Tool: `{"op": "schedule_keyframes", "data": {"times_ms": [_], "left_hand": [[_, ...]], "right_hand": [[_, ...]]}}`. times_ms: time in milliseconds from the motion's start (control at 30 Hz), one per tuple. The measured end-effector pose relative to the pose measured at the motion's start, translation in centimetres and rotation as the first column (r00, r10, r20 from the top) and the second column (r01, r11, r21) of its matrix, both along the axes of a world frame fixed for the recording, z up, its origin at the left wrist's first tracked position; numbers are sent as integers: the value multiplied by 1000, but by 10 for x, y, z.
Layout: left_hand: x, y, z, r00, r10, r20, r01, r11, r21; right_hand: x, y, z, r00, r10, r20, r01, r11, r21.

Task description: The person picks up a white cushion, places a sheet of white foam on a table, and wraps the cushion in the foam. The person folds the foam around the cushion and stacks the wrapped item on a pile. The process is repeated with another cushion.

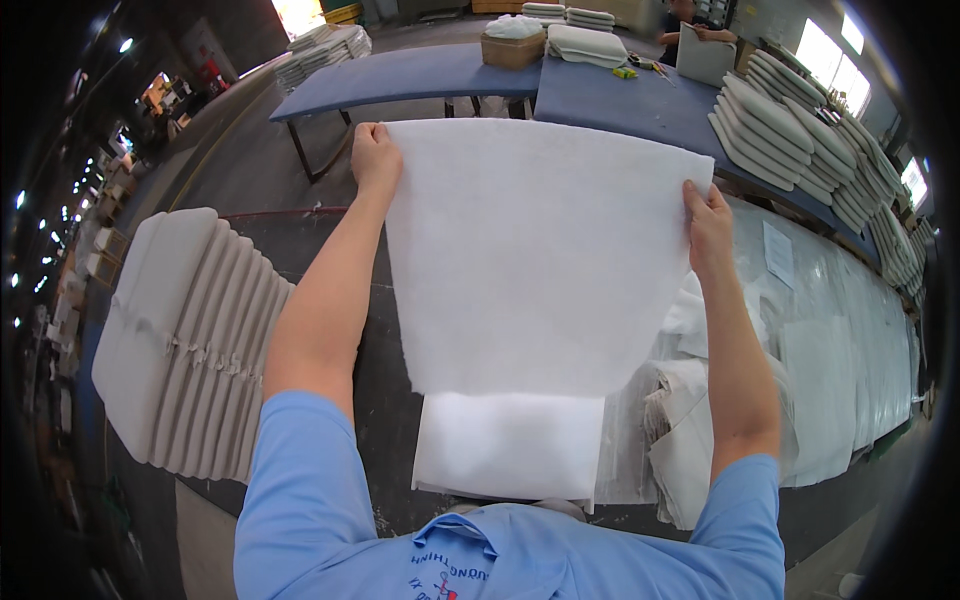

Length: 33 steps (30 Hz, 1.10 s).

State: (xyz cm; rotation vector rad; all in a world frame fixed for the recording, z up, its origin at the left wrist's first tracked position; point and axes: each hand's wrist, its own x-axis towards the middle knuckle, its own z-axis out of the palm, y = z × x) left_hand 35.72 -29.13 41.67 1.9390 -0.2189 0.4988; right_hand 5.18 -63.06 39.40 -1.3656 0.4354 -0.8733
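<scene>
In the head view, a person in a light-blue shirt [540,550] holds up a white sheet [545,240] of soft material at the centre of the workshop, spread wide between both hands. The left hand [378,158], at 11 o'clock, is closed on the sheet's upper-left corner; the right hand [708,222], toward 2 o'clock, pinches the right edge just below the upper corner. At 6 o'clock, a second white piece [508,440] shows below the sheet's lower edge. A row of pale cushions [190,340] leans together at 9 o'clock, while crumpled cloth [680,430] lies at 4 o'clock. Blue-topped tables stand at 11 [400,82] and 1 o'clock [640,110], with a brown box [514,50] at 12. Piled pads [765,130] crowd 2 o'clock; at 1 o'clock, beyond the table, a co-worker [680,20] handles a pale panel [705,55].
</scene>
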Motion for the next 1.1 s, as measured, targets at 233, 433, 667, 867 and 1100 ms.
{"op": "schedule_keyframes", "data": {"times_ms": [233,433,667,867,1100], "left_hand": [[-46,64,-11,971,-135,197,121,989,79],[-80,96,14,970,-196,147,200,980,-12],[-81,119,46,967,-254,20,255,967,-22],[-54,113,-4,980,-197,-14,198,974,114],[-28,86,-127,979,-88,-182,142,939,312]], "right_hand": [[-57,39,-6,999,34,-35,-34,999,13],[-103,68,18,1000,0,-5,0,1000,29],[-120,96,46,998,-53,-28,53,999,-6],[-95,83,1,976,-150,-156,126,981,-150],[-51,48,-124,837,-220,-502,91,959,-269]]}}
